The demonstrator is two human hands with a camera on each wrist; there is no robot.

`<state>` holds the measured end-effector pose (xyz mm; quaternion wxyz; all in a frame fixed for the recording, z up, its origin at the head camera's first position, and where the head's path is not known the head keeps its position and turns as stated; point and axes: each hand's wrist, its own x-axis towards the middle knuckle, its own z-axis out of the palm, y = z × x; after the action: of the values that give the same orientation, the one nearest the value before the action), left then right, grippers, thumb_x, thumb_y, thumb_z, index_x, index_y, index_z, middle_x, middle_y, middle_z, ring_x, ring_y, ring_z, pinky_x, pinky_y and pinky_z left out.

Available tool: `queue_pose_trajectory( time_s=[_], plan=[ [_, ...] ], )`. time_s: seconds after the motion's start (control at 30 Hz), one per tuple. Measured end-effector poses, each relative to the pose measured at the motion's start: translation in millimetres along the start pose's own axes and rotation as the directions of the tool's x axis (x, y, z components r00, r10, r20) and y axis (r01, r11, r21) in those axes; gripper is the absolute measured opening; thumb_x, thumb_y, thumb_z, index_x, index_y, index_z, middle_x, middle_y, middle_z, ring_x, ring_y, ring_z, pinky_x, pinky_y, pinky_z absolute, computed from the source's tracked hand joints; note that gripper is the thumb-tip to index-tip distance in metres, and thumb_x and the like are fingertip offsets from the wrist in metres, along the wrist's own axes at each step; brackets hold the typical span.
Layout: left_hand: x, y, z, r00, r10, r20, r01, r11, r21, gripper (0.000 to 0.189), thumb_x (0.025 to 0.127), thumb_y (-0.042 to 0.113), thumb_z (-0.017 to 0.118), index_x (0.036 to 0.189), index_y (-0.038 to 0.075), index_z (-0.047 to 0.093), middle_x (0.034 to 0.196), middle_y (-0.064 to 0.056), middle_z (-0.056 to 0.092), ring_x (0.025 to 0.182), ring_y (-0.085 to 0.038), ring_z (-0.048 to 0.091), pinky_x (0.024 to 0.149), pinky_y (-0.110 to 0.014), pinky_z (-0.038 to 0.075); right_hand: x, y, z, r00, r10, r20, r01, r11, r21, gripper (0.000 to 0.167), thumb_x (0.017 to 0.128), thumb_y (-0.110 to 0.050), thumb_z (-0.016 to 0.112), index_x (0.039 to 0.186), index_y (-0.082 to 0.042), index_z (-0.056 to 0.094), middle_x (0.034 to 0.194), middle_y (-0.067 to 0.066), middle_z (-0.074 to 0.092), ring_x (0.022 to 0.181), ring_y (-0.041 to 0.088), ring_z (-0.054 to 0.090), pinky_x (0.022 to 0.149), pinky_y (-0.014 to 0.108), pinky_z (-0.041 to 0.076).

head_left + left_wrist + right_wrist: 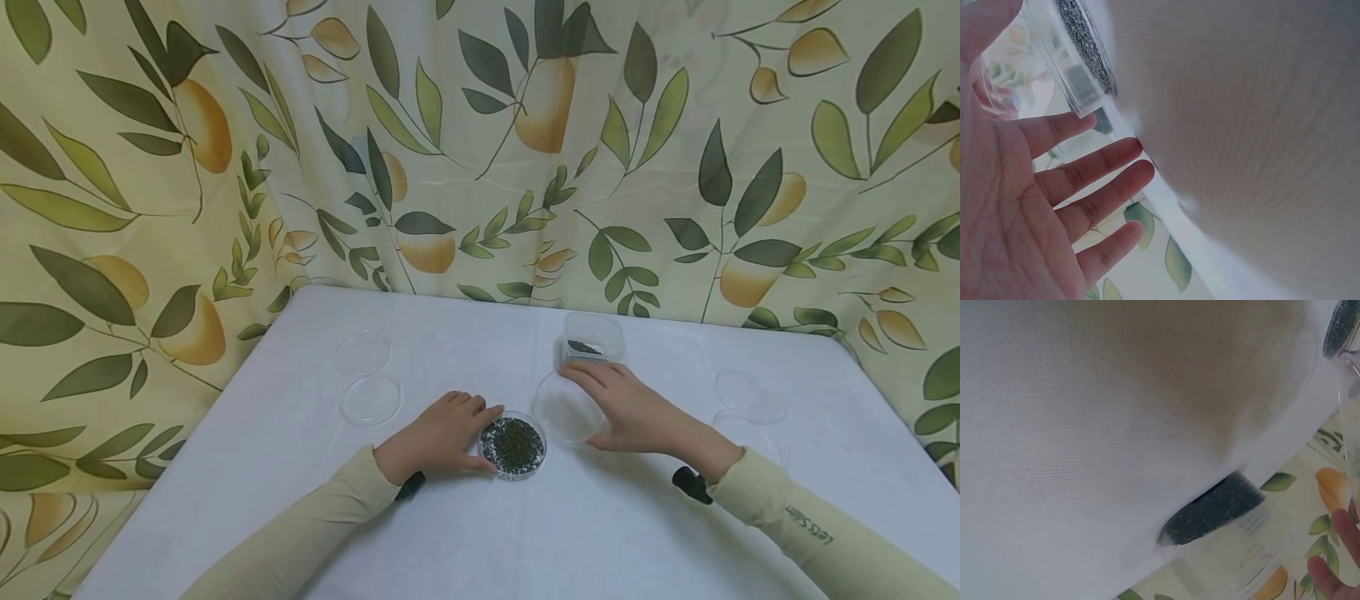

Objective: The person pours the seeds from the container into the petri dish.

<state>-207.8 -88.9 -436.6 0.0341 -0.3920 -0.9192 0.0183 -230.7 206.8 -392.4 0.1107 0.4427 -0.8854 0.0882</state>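
A round clear petri dish (513, 447) with dark grains spread over its bottom sits on the white table. My left hand (442, 437) holds its left side between thumb and index finger; in the left wrist view the other fingers (1094, 209) reach out loosely past the dish wall (1085, 103). Just right of it, my right hand (641, 412) grips a clear round lid (566, 410) by its edge, fingers at the far side and thumb at the near side. The lid contains no grains. Only some right fingertips (1332, 584) show in the right wrist view.
Behind the right hand stands a clear plastic box (594, 337) with dark grains (1213, 512) in it. Two clear round dishes (372, 400) lie at the left, and more clear round pieces (750, 396) at the right. A leaf-print curtain (480, 150) hangs behind the table.
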Motion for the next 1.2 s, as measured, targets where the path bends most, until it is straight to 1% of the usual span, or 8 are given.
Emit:
queue_pose_trajectory(
  time_s=[0.13, 0.3, 0.5, 0.77, 0.97, 1.2],
  plan=[
    [0.3, -0.3, 0.2, 1.000, 0.001, -0.005, -0.001, 1.000, 0.003, 0.082, 0.079, 0.071, 0.051, 0.138, 0.016, 0.045, 0.112, 0.000, 0.056, 0.104, -0.017, 0.054, 0.098, -0.033, 0.041, 2.3, -3, -1, 1.000, -0.002, 0.012, 0.002, 1.000, 0.020, 0.094, 0.054, -0.029, 0.089, 0.134, -0.008, 0.044, 0.135, 0.011, 0.048, 0.122, 0.029, 0.048, 0.099, 0.052, 0.039],
    [0.5, 0.0, -0.1, 1.000, -0.003, 0.000, 0.003, 1.000, 0.001, 0.082, 0.079, 0.072, 0.051, 0.138, 0.016, 0.045, 0.112, -0.001, 0.056, 0.105, -0.018, 0.054, 0.098, -0.033, 0.041, 5.5, -6, -1, 1.000, -0.020, 0.013, 0.020, 1.000, 0.005, 0.094, 0.054, -0.029, 0.088, 0.135, -0.008, 0.043, 0.135, 0.011, 0.048, 0.122, 0.029, 0.048, 0.100, 0.051, 0.039],
    [0.6, 0.6, -1.1, 1.000, -0.008, 0.007, 0.008, 1.000, 0.000, 0.082, 0.078, 0.072, 0.051, 0.138, 0.016, 0.045, 0.112, 0.000, 0.056, 0.105, -0.017, 0.054, 0.098, -0.033, 0.040, 7.9, -7, -2, 0.999, -0.027, 0.034, 0.026, 1.000, 0.010, 0.094, 0.056, -0.030, 0.087, 0.136, -0.009, 0.042, 0.136, 0.011, 0.047, 0.123, 0.029, 0.047, 0.101, 0.050, 0.038],
    [0.4, 0.9, -2.1, 1.000, -0.005, -0.007, 0.005, 1.000, 0.016, 0.082, 0.078, 0.072, 0.052, 0.137, 0.017, 0.046, 0.113, 0.000, 0.057, 0.105, -0.017, 0.054, 0.099, -0.033, 0.040, 7.9, -2, 0, 0.999, -0.032, 0.005, 0.032, 0.998, -0.047, 0.093, 0.054, -0.030, 0.088, 0.134, -0.008, 0.044, 0.133, 0.011, 0.050, 0.121, 0.027, 0.048, 0.099, 0.049, 0.039],
    [1.2, 1.2, -1.8, 1.000, -0.011, 0.001, 0.011, 1.000, 0.024, 0.082, 0.078, 0.073, 0.051, 0.138, 0.017, 0.046, 0.115, 0.000, 0.057, 0.107, -0.018, 0.054, 0.099, -0.034, 0.040, 8.9, -2, 1, 0.999, -0.041, 0.017, 0.041, 0.999, -0.007, 0.093, 0.055, -0.029, 0.088, 0.134, -0.009, 0.044, 0.134, 0.011, 0.049, 0.122, 0.029, 0.048, 0.099, 0.050, 0.038],
    [1.4, 1.5, -2.2, 1.000, -0.013, 0.002, 0.013, 1.000, 0.023, 0.083, 0.078, 0.073, 0.051, 0.138, 0.017, 0.046, 0.115, 0.000, 0.057, 0.107, -0.018, 0.054, 0.099, -0.034, 0.040, 11.8, -8, -1, 0.998, -0.065, 0.023, 0.065, 0.998, 0.021, 0.094, 0.057, -0.030, 0.087, 0.136, -0.008, 0.042, 0.137, 0.009, 0.047, 0.124, 0.027, 0.047, 0.101, 0.048, 0.036]
  ],
)
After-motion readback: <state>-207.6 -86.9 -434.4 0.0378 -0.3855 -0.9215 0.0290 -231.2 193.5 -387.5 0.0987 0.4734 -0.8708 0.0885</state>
